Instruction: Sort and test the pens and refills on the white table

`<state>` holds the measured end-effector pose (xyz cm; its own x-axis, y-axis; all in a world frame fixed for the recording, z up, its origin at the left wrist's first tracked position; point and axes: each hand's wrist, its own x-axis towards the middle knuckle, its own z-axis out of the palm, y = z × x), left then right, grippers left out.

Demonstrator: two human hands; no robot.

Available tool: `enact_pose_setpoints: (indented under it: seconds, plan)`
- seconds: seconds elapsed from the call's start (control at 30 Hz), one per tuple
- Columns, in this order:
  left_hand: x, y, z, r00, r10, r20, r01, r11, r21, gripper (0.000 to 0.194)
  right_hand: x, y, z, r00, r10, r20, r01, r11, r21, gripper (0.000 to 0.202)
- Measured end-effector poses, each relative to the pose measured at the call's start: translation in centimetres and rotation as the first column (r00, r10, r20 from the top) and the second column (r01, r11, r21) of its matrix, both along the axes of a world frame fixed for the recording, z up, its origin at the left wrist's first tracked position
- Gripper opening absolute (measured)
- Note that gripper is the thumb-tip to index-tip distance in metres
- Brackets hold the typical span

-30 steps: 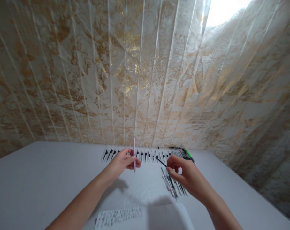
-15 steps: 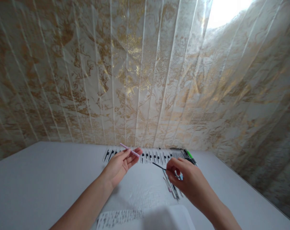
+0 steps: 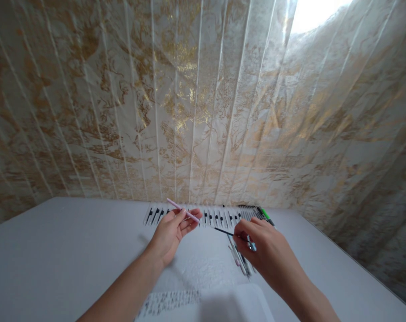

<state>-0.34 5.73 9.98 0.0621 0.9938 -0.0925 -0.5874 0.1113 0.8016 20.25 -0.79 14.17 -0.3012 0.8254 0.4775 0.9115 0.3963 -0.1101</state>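
My left hand is palm up above the white table, its thumb pressing a slim lilac pen barrel against the fingers. The barrel slants down to the right. To the right, my right hand pinches a thin dark pen refill between thumb and fingers. Its pale tip points left, towards the lower end of the barrel, with a gap between them. A light-blue piece shows below the right fingers; whether it belongs to the refill I cannot tell. Behind both hands lies a row of clear pen parts with black pieces.
Loose pens and pen parts lie under my right hand. A green-ended pen sits by dark slim sticks at the back right. A handwritten sheet is at the front edge. A gold-patterned curtain hangs behind the table.
My left hand has shifted slightly right with the lilac barrel, bringing it closer to the refill. My right hand has hardly moved and keeps its pinch.
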Motion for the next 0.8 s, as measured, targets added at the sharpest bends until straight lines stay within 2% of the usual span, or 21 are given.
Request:
enact_pose_setpoints:
  seconds: [0.13, 0.23, 0.4, 0.63, 0.8]
  plan:
    - [0.38, -0.34, -0.17, 0.999, 0.011, -0.036, -0.01, 1.0, 0.022, 0.012, 0.06, -0.29, 0.21, 0.997, 0.051, 0.06, -0.059, 0.988, 0.142, 0.013]
    - [0.58, -0.55, -0.15, 1.0, -0.002, -0.024, 0.002, 1.0, 0.008, 0.013, 0.06, -0.44, 0.27, 0.996, 0.043, 0.073, -0.059, 0.972, 0.229, 0.016]
    - [0.65, -0.53, 0.01, 0.999, -0.029, 0.016, 0.029, 0.999, -0.026, 0.015, -0.05, -0.49, 0.41, 0.998, 0.021, 0.061, -0.038, 0.953, 0.302, 0.028]
    - [0.53, -0.45, -0.13, 0.997, -0.029, 0.074, 0.034, 0.998, -0.061, 0.02, 0.31, -0.4, 0.18, 1.0, -0.005, 0.023, -0.001, 0.969, 0.249, 0.029]
    - [0.72, -0.45, -0.32, 0.992, -0.043, 0.118, 0.054, 0.994, -0.098, 0.023, 0.78, -0.21, 0.05, 0.999, -0.019, -0.046, 0.022, 0.998, 0.066, 0.023]
